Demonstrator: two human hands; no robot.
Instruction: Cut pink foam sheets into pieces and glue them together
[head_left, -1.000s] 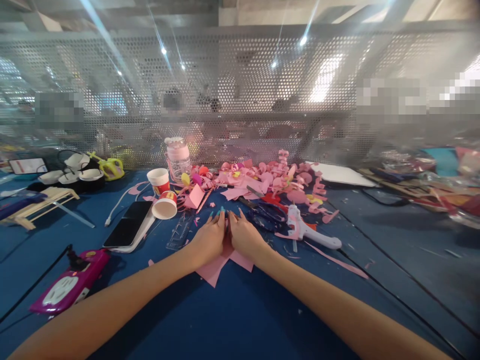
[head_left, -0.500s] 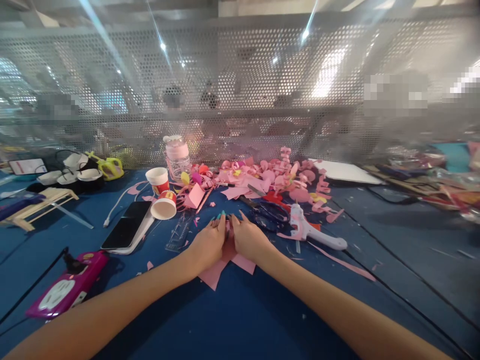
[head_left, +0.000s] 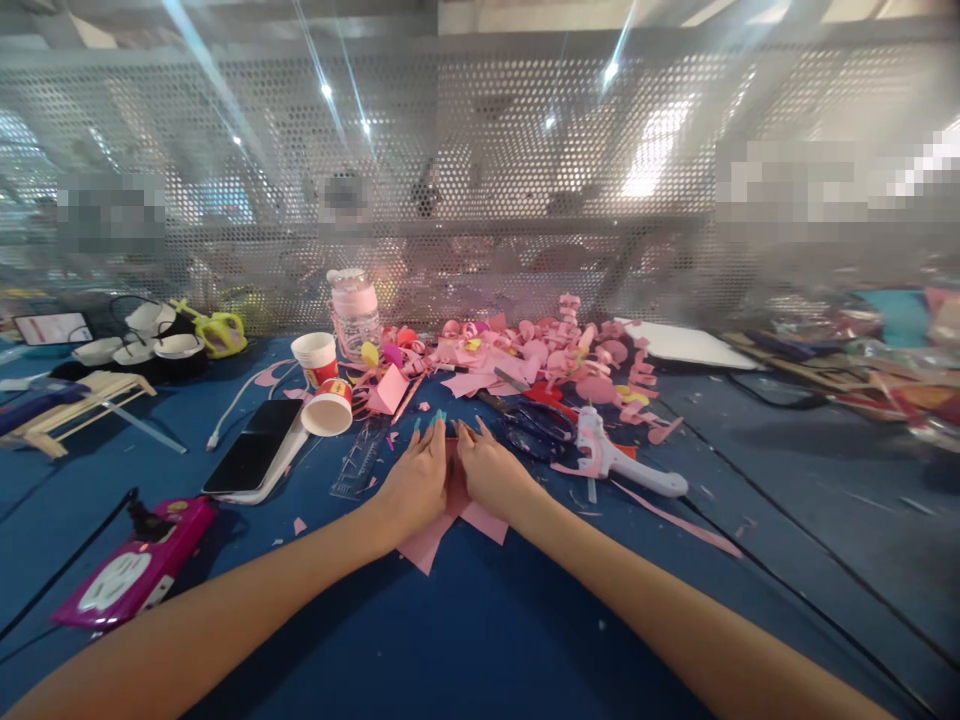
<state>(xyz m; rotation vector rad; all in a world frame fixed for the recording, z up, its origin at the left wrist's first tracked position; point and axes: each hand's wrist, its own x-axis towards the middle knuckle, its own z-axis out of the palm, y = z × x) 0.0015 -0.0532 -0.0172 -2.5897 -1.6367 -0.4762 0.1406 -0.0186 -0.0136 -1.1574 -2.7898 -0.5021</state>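
Both of my hands meet over a folded piece of pink paper (head_left: 429, 545) at the middle of the blue table. My left hand (head_left: 417, 475) is closed, its fingertips pinching the paper's left side. On the other side my right hand (head_left: 495, 478) grips the paper, thumb and fingers pressed together. Two flaps of the sheet stick out below the hands; its far end is mostly hidden by the fingers. Scissors (head_left: 536, 425) lie just beyond my right hand. To the right rests a white glue gun (head_left: 626, 460). A clear ruler (head_left: 357, 462) lies left of my left hand.
A heap of pink paper pieces (head_left: 525, 350) spreads behind the hands. Left stand paper cups (head_left: 328, 412), a bottle (head_left: 355, 305), a phone (head_left: 255, 447) and a magenta power strip (head_left: 139, 565). Cables cross the right side; a perforated metal screen (head_left: 480, 150) closes the back.
The fingers have shifted slightly on the pink paper, with the left fingertips a little more raised. Both hands stay at the same spot; the rest of the table looks unchanged.
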